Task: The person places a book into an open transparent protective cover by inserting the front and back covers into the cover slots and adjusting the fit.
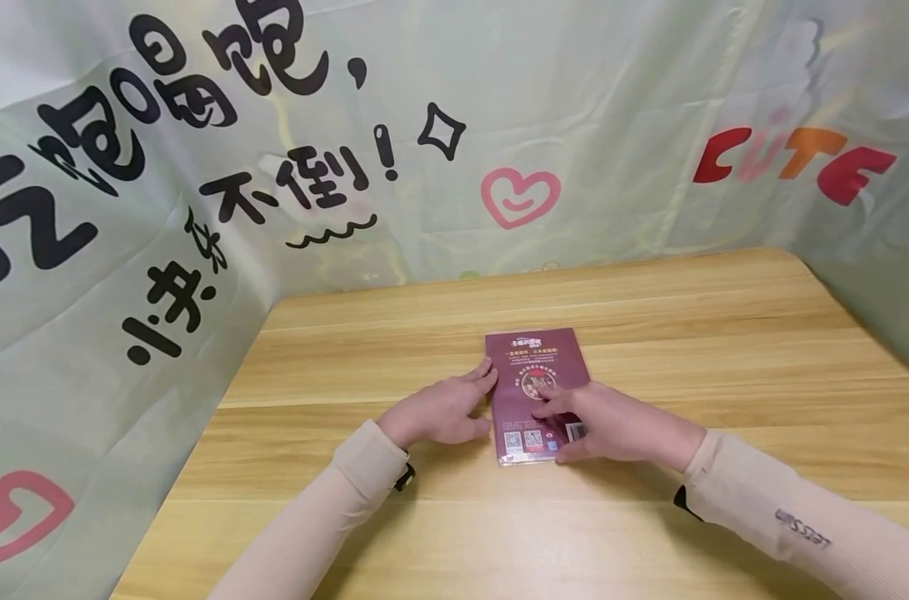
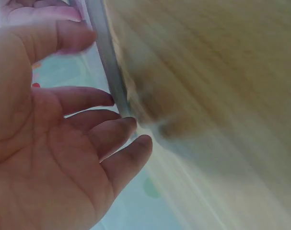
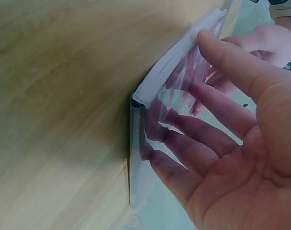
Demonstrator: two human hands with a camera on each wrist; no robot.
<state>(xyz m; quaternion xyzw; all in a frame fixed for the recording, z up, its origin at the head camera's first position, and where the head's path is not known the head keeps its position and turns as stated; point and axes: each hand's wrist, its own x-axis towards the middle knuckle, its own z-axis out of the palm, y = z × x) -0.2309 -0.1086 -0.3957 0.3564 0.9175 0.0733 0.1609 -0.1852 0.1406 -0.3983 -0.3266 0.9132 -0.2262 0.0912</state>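
Observation:
A purple, glossy-covered book (image 1: 525, 354) lies flat on the table, with pale print, a round picture and QR codes on its face. My left hand (image 1: 447, 410) rests beside its left edge, fingertips right at that side and thumb apart from the fingers. In the left wrist view, those fingers reach along the book's narrow side (image 2: 107, 52). My right hand (image 1: 622, 423) lies over the lower right of the cover. In the right wrist view, its fingertips touch the shiny cover, and the thumb is at the book's pale page edge (image 3: 171, 57).
The wooden table (image 1: 724, 350) has a rounded far right corner. A pale printed cloth (image 1: 611, 100) with dark lettering, hearts and the word CUTE stands behind it and along both sides. Both forearms wear beige sleeves (image 1: 304, 525) with dark bands at the wrists.

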